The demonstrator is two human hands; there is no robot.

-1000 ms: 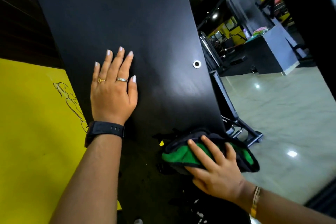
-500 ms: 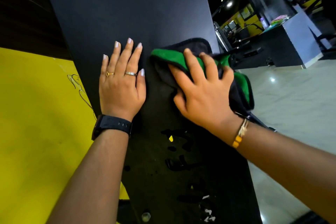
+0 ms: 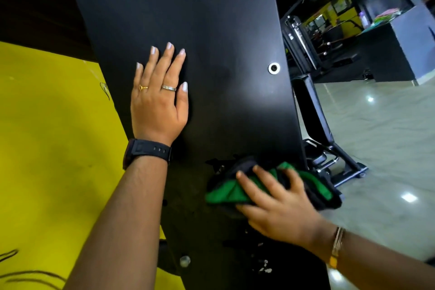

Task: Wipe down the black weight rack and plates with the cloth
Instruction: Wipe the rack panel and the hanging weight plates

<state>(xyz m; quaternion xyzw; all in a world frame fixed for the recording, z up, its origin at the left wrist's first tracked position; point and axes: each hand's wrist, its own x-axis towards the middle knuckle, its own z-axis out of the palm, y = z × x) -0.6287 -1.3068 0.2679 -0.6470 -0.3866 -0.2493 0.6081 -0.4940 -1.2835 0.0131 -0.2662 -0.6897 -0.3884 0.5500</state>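
A tall flat black panel of the weight rack [image 3: 211, 30] fills the middle of the view. My left hand [image 3: 157, 101] lies flat on it, fingers spread upward, a black watch on the wrist. Lower right, my right hand [image 3: 275, 202] presses a green and black cloth [image 3: 226, 193] against the panel near its right edge. A silver bolt [image 3: 273, 68] sits at the panel's right side. No weight plates are visible.
A yellow wall [image 3: 47, 148] with a black line drawing stands to the left. A black bench frame [image 3: 329, 160] sits right behind the panel on the glossy grey floor [image 3: 388, 136]. Further gym machines and a dark counter [image 3: 388, 54] stand at the back right.
My right hand has swept the cloth down from beside my left hand to the lower right part of the panel. My left hand stays flat in place.
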